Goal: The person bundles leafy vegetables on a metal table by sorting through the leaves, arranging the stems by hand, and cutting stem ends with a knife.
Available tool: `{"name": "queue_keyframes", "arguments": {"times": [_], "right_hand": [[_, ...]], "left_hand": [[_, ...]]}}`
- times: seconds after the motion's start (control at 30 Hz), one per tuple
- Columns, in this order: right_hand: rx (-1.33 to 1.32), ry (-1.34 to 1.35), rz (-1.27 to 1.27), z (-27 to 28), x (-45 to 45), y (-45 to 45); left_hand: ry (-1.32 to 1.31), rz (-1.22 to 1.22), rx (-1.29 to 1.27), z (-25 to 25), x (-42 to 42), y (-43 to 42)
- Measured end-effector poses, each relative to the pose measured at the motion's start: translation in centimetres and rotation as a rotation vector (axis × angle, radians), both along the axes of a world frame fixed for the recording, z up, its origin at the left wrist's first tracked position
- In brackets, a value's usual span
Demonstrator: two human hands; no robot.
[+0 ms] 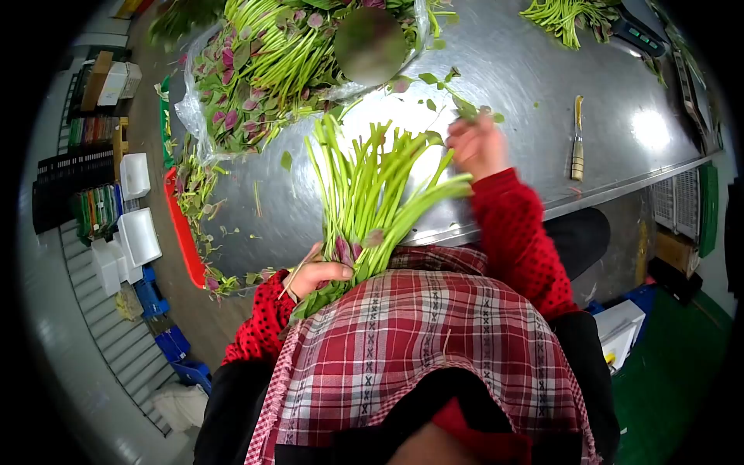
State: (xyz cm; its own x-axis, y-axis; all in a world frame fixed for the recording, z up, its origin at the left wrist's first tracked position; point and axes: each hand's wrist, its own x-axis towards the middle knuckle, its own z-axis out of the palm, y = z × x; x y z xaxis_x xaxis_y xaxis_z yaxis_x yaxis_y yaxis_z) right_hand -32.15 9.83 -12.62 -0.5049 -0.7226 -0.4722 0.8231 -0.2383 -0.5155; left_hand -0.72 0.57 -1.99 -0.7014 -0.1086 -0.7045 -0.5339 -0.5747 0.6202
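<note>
Green stems (372,178) fill my left hand (319,276), clasped at their leafy end, bare ends fanned over the steel table (527,101). The bunch looks well gathered, though uneven, with no tie visible. My right hand (482,147) blurs at a leafy sprig (463,107); I cannot tell if it grips. A big heap (291,66) looks left to bunch.

Looks from the wearer's head, forward and steeply down past the apron (434,325) onto the surface (535,70). Sits close above the surface's near edge, catching left hand (319,273), right hand (479,146) and, wide and round, floor (180,310) either side.
</note>
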Motion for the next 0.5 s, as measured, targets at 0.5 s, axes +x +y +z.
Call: {"name": "queue_keyframes", "arguments": {"times": [0.5], "right_hand": [[0.181, 0.880, 0.287, 11.2, 1.9, 3.0]], "left_hand": [[0.055, 0.087, -0.225, 1.5, -0.4, 0.8]]}}
